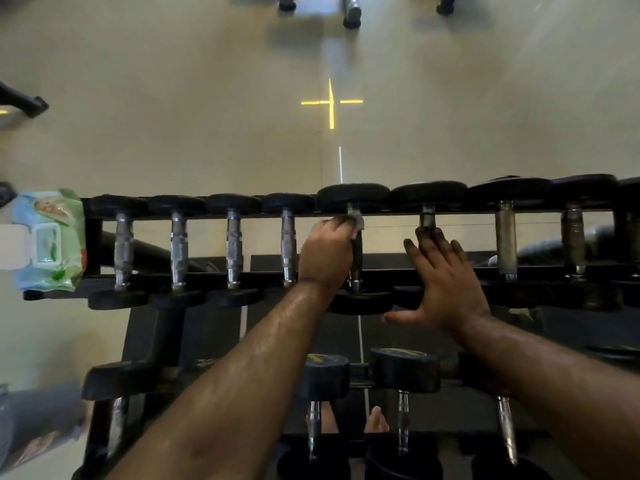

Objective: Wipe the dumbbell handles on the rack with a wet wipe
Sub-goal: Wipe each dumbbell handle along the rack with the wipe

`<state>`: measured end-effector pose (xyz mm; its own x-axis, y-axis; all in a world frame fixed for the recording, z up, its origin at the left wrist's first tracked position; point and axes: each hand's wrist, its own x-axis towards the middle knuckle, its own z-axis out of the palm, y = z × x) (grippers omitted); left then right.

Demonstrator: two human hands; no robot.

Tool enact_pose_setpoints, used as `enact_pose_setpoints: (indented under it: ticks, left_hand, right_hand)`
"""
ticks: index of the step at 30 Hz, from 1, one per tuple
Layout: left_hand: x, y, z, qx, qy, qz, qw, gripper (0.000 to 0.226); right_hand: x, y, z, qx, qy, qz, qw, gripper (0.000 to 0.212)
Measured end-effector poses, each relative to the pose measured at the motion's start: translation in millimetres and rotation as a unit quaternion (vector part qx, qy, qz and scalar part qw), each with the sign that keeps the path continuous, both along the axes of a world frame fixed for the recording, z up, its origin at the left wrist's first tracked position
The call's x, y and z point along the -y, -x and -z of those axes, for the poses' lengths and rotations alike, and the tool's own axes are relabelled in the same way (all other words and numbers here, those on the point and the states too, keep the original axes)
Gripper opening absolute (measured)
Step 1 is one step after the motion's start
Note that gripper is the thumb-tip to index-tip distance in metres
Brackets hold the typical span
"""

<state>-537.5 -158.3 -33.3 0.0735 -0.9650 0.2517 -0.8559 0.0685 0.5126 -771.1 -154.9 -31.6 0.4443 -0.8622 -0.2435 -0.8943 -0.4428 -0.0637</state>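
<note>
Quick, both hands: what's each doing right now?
Left hand: gripping a wipe round a dumbbell handle.
Right hand: open, fingers straight, resting on the next handle, holding nothing.

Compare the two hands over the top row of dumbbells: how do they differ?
The left hand curls round a dumbbell handle with a wet wipe; the right hand lies flat, fingers straight, holding nothing. The left grips the fifth handle from the left, the right covers the sixth. Both reach over the top rack.
</note>
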Motion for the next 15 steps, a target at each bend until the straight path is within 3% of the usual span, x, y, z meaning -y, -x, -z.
enact_pose_setpoints:
  ticks: [2,4,6,8,11,15]
  left_hand:
    - [-5.5,-2.7,6.1,0.001,-0.007,0.026,1.0,0.022]
    - [-15.9,-10.8,7.7,0.029,-0.03,0.111,0.993,0.026]
    - [-23.3,-23.3,4.0,0.038,-0.09,0.235,0.967,0.026]
    - [-19.2,-31.6,-3.5,0.047,-0.12,0.291,0.948,0.026]
    - [-2.8,-28.3,-4.6,0.096,0.004,0.183,0.978,0.026]
    - [11.4,-9.5,5.4,0.031,-0.006,0.067,0.997,0.026]
  right_hand:
    - [0.2,-0.3,-0.7,0.0,0.008,-0.007,1.0,0.147]
    - [-0.7,-0.3,0.4,0.004,0.021,-0.012,1.0,0.145]
    - [-2.3,-0.5,0.3,0.005,0.026,-0.011,1.0,0.143]
    - [-2.4,-1.0,0.1,0.005,0.032,-0.01,0.999,0.142]
    - [-2.7,-1.4,-1.0,-0.005,0.028,-0.014,1.0,0.143]
    - [-2.0,-0.9,-1.5,-0.005,0.025,-0.013,1.0,0.142]
